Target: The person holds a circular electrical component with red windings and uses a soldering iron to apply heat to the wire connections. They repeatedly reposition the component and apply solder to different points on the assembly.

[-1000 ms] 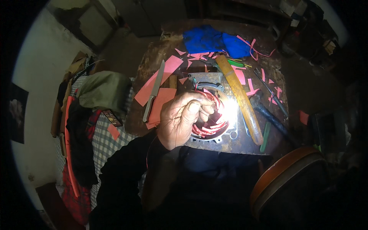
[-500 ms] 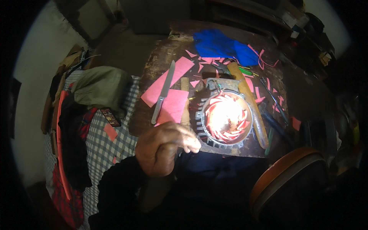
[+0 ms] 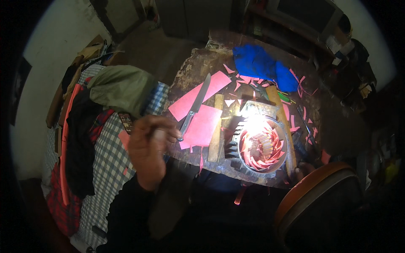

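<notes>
My left hand (image 3: 149,154) hangs left of the pink sheets (image 3: 200,124), fingers loosely bent with nothing visible in them, near the handle of the knife (image 3: 195,105). A round metal motor housing (image 3: 278,162) holds copper windings lined with pink strips, under a bright glare. Right of it lies a long wooden bar (image 3: 274,97). A small part of my right hand (image 3: 300,172) shows by the bar's near end, mostly hidden in shadow and behind an orange-rimmed round object (image 3: 310,183); its grip is unclear. A shorter wooden piece (image 3: 217,143) lies left of the housing.
The worn table (image 3: 190,63) also carries a blue cloth (image 3: 253,63), pink scraps, tools and a green strip (image 3: 282,97). At left, a bed with a checked cover (image 3: 103,168) holds an olive bundle (image 3: 118,88) and dark clothing (image 3: 80,147). A cabinet (image 3: 194,17) stands behind.
My left hand has left the windings and moved left, its fingers loosening. The view has shifted, so the table sits farther right. Part of my right hand now shows.
</notes>
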Demonstrator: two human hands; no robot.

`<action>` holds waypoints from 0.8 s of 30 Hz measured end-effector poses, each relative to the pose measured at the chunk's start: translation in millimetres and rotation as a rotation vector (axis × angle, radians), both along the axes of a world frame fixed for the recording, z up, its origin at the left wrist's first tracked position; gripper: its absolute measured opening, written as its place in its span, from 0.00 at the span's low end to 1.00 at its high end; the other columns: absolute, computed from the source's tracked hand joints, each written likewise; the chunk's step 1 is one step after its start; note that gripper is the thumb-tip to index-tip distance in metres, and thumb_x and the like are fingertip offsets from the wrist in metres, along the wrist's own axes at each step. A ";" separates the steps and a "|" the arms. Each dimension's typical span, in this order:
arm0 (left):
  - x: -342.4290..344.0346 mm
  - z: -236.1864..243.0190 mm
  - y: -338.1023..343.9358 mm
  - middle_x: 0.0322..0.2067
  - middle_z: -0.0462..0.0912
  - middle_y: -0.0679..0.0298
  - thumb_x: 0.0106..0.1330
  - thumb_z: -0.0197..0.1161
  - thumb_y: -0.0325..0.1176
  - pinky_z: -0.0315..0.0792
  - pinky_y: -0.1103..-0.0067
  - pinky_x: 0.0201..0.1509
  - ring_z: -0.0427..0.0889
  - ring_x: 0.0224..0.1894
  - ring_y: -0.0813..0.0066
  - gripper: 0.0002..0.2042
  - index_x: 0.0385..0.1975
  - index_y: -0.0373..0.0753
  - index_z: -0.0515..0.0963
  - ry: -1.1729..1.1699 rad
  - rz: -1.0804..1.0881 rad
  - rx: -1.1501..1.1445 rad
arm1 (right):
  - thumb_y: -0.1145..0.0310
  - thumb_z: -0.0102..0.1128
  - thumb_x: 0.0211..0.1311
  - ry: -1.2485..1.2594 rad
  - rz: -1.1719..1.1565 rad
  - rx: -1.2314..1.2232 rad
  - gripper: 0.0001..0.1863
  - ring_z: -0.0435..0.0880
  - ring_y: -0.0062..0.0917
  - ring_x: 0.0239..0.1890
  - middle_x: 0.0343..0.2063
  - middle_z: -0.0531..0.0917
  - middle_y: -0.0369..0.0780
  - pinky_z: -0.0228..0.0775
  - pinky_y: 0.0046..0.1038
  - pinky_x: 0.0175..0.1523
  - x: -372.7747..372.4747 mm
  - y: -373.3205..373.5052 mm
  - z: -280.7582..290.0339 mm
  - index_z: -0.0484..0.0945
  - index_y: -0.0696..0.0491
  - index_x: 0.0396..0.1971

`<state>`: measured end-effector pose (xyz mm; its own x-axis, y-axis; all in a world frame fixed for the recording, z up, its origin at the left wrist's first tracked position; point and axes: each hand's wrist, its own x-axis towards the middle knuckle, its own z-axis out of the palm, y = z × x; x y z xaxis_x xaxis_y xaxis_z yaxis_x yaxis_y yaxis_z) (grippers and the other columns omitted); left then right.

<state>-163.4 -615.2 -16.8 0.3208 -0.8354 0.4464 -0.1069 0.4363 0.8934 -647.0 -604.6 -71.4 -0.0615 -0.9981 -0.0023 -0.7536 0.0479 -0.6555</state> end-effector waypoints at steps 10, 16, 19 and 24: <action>-77.1 -7.3 -72.7 0.60 0.86 0.54 0.72 0.74 0.23 0.82 0.67 0.64 0.88 0.60 0.57 0.09 0.48 0.33 0.88 -0.648 -0.321 -0.070 | 0.79 0.72 0.67 -0.053 0.283 -0.489 0.10 0.91 0.41 0.52 0.50 0.89 0.48 0.82 0.37 0.60 64.4 -65.5 66.2 0.88 0.61 0.47; -98.2 -5.6 -99.6 0.56 0.88 0.52 0.74 0.73 0.29 0.84 0.63 0.60 0.90 0.56 0.51 0.11 0.53 0.34 0.89 -0.798 -0.464 -0.056 | 0.77 0.76 0.65 -0.082 0.564 -0.582 0.10 0.91 0.43 0.55 0.55 0.88 0.48 0.83 0.38 0.60 114.1 -109.5 79.6 0.91 0.58 0.46; -101.0 -3.8 -109.8 0.53 0.89 0.53 0.75 0.73 0.32 0.85 0.61 0.57 0.90 0.51 0.49 0.12 0.52 0.35 0.89 -0.882 -0.475 -0.093 | 0.73 0.76 0.67 -0.039 0.636 -0.519 0.11 0.91 0.43 0.55 0.56 0.88 0.48 0.84 0.38 0.61 127.4 -121.3 76.9 0.91 0.57 0.47; -100.4 1.3 -124.1 0.52 0.89 0.53 0.76 0.72 0.34 0.85 0.59 0.56 0.91 0.50 0.49 0.13 0.55 0.37 0.88 -1.024 -0.521 -0.096 | 0.63 0.74 0.72 0.060 0.750 -0.532 0.12 0.88 0.43 0.57 0.54 0.88 0.45 0.83 0.41 0.63 133.5 -125.9 80.1 0.92 0.52 0.49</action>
<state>-263.8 -739.4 -15.5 -0.6025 -0.7084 0.3676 -0.5499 0.7023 0.4521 -513.6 -730.5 8.7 0.6169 -0.6455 0.4502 -0.4993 -0.7632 -0.4101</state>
